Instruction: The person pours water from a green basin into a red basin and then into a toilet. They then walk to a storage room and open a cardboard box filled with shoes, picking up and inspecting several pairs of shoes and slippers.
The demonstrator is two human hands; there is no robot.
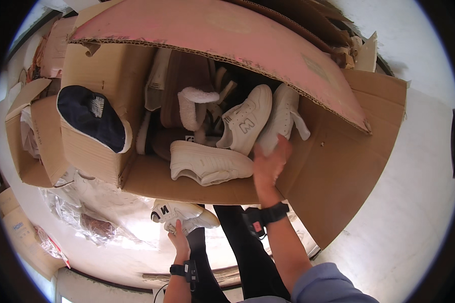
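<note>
My left hand (180,238) holds white sneakers with a black mark (178,214) in front of the large cardboard box (220,193). My right hand (273,161) is inside the box at the heel end of a white sneaker (280,113) with a raised tongue; its fingertips are blurred, so its grip is unclear. Left of it, a white sneaker with an outlined letter (246,119) stands tilted, and another white sneaker (210,161) lies on its side. Deeper in are a brown boot with fleecy lining (187,83) and darker footwear, partly hidden in shadow.
A pink-faced cardboard flap (227,30) overhangs the box, and a brown flap (341,159) spreads to the right. A navy slipper (93,117) lies on cardboard at left. Beyond are a smaller open box (57,140) and clear plastic wrap (87,219) on the floor.
</note>
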